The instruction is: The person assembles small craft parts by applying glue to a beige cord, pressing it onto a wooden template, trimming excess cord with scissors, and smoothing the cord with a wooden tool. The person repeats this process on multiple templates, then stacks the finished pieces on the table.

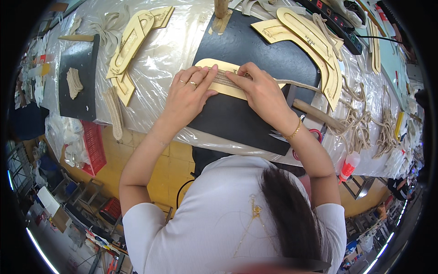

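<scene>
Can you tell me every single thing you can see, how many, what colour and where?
board: 1, cream, centre
cord rows: several, tan, on the board
dark mats: at least 2, black, centre and left
templates: several, cream, upper left and upper right
folded cord bundles: 2, tan, left
loose cord: too tangled to count, tan, right
wooden sticks: 3, brown, top, left and right
scissors: 1, red handles, right
bottle: 1, clear and red, right
power strip: 1, black, upper right
basket: at least 1, red, left
plastic sheet: count unclear, clear, beneath the mats
floor: 1, yellow, below
edge clutter: too small to count
shirt: 1, white, bottom
left hand: 1, two rings, centre
right hand: 1, centre
</scene>
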`<state>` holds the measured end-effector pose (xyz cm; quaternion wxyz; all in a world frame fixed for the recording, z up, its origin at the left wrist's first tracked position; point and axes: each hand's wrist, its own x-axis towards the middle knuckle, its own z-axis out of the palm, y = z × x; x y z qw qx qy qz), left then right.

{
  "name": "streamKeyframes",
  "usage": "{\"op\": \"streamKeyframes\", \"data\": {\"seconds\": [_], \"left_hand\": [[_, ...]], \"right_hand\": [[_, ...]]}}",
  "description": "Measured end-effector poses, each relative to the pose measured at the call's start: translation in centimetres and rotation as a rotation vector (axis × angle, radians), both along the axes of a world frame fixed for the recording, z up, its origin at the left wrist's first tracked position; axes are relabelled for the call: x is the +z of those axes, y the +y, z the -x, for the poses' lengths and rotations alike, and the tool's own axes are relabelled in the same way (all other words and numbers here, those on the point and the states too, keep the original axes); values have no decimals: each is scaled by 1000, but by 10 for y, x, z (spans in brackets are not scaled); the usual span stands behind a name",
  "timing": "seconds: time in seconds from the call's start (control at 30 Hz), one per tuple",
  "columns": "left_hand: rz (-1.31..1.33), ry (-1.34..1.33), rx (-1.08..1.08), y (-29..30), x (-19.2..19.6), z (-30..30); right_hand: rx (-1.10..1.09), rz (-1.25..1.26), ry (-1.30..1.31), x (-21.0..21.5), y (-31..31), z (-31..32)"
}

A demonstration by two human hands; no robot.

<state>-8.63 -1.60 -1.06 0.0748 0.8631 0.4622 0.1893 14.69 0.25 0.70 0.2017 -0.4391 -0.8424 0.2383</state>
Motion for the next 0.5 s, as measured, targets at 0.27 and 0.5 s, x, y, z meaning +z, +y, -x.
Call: {"op": "streamKeyframes", "data": {"seconds": [0.27,0.5], "left_hand": [[-22,238,20,-5,10,-15],[-42,241,77,-10,21,-30]], "right_hand": [[52,-65,-40,0,8,-6],[96,-279,-316,7,6,-14]]}}
